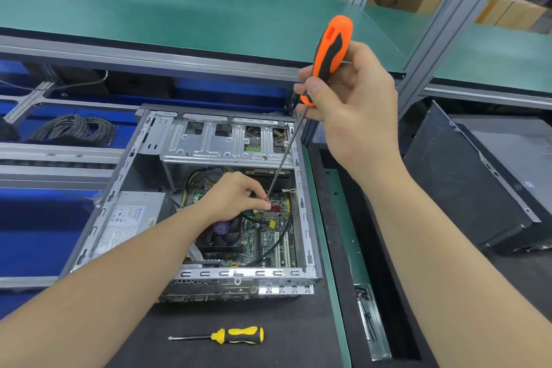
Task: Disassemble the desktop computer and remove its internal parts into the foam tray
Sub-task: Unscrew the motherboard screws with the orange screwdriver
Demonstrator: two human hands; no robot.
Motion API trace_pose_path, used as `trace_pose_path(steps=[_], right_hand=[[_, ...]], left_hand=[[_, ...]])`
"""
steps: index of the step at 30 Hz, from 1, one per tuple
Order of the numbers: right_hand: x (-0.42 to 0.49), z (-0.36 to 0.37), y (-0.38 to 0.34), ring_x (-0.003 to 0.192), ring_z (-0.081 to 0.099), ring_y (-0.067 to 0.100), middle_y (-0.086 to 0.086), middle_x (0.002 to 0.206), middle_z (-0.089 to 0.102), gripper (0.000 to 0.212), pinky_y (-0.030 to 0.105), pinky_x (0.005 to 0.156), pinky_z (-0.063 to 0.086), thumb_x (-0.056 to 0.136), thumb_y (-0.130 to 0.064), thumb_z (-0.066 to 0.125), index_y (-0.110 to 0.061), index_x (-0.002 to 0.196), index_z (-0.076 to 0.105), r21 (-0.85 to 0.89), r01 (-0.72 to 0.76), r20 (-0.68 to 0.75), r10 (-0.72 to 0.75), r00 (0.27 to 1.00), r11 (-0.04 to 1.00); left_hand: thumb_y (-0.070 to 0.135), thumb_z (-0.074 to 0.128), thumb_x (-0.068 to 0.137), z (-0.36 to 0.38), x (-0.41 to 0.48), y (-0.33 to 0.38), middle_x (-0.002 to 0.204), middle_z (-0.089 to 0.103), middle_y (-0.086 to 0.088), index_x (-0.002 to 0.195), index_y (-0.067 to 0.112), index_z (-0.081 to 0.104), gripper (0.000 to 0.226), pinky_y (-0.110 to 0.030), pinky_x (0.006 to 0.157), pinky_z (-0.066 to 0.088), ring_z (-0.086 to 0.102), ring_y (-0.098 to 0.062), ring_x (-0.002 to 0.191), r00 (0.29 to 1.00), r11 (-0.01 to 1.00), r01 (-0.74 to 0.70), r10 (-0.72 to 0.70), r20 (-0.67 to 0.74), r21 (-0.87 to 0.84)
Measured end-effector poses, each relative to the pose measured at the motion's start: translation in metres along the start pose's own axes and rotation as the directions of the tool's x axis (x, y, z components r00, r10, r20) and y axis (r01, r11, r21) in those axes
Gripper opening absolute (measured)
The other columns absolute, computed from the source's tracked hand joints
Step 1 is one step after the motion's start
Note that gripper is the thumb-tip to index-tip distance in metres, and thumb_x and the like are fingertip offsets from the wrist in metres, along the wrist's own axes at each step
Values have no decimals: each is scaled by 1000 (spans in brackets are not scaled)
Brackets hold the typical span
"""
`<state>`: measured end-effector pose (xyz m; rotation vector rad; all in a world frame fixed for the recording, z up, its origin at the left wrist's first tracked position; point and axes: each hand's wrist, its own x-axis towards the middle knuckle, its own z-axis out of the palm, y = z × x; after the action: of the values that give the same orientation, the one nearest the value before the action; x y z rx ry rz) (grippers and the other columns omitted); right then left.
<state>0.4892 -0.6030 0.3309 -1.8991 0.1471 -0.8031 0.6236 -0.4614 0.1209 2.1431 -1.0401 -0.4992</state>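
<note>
Flat on the dark worktop [283,337], the open computer case [209,140], power supply [125,218] at its left side. Inside, left hand [236,197] low over the motherboard [268,236] beside the fan [222,231], thumb and forefinger pinching the tip of the orange screwdriver [330,51]. In front of the case, a yellow screwdriver [239,335] lying flat. Higher up, right hand [349,104] curled round the orange handle, shaft slanting down. Just right of the case, the black foam tray [335,248]; further right, a grey side panel [478,176].

Right hand [352,104] grips an orange screwdriver [330,48] angled into the open computer case [307,209]; left hand [236,197] pinches at its tip over the motherboard [268,236]; a yellow screwdriver [236,335] lies at the bench's near edge
</note>
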Motion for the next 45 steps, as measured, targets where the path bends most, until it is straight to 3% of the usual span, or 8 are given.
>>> trace_pose_path(steps=[4, 8, 11, 15, 20, 23, 29, 45], right_hand=[[-2, -4, 1, 96, 75, 22, 5, 103, 75, 23, 42, 77, 64, 98, -1, 63, -3, 120, 56, 17, 3, -20, -3, 1000, 1000], [0, -8, 5, 93, 75, 22, 8, 101, 74, 23, 41, 73, 64, 98, -3, 64, -5, 120, 57, 24, 20, -26, -20, 999, 1000], [0, -4, 17, 89, 76, 23, 12, 100, 73, 21, 45, 71, 64, 98, -5, 66, -5, 117, 57, 45, -27, 23, 26, 999, 999], [-4, 10, 39, 87, 75, 27, 12, 100, 72, 25, 47, 68, 64, 97, -8, 68, -6, 120, 58, 55, -82, 78, 78, 994, 995], [-6, 31, 69, 83, 75, 28, 7, 98, 73, 27, 50, 66, 63, 96, -14, 68, -11, 122, 60, 80, -140, 144, 128, 981, 987], [-6, 42, 84, 80, 75, 26, 2, 96, 72, 27, 47, 60, 62, 97, -16, 67, -11, 121, 58, 124, -150, 170, 128, 977, 981], [-4, 55, 108, 81, 72, 28, 0, 97, 69, 30, 46, 59, 61, 97, -16, 67, -9, 123, 54, 184, -126, 202, 88, 975, 975], [-18, 62, 136, 84, 65, 40, 14, 100, 67, 29, 42, 54, 60, 98, -7, 66, -10, 123, 52, 360, -180, 281, 77, 956, 916]], left_hand=[[48, 70, 93, -9, -3, -4, 79, 69, 16, 80, 35, 71, 18, -20, 64, 41, 60, 2, 71, 998, 990, 59, -61, 18, 126], [43, 42, 108, -21, -9, -9, 65, 51, 5, 78, 17, 55, 41, -30, 54, 36, 44, -14, 53, 965, 969, 247, -247, 82, 16], [27, 38, 109, -25, -13, -3, 70, 36, 1, 84, 16, 45, 29, -24, 50, 27, 28, -13, 56, 852, 589, 520, -311, 420, -618], [11, 46, 100, -30, -20, 3, 80, 52, -8, 90, 10, 49, 10, -24, 56, 40, 40, -15, 63, 851, 333, 522, -146, 504, -785], [23, 51, 94, -35, -27, 11, 65, 40, -2, 75, 10, 53, 23, -28, 53, 28, 29, -17, 54, 928, 499, 335, -29, 371, -799], [25, 63, 97, -30, -30, 13, 58, 23, 4, 106, 5, 69, 23, -30, 48, 16, 17, -17, 49, 936, 592, 227, 87, 342, -773], [40, 62, 101, -23, -26, 19, 57, 41, -17, 104, 27, 78, 21, -24, 50, 28, 27, -22, 51, 974, 862, 9, 107, 200, -506], [34, 65, 99, -29, -21, 14, 51, 28, 1, 94, 28, 77, 15, -22, 52, 26, 29, -12, 48, 935, 939, -19, 137, 326, -343]])
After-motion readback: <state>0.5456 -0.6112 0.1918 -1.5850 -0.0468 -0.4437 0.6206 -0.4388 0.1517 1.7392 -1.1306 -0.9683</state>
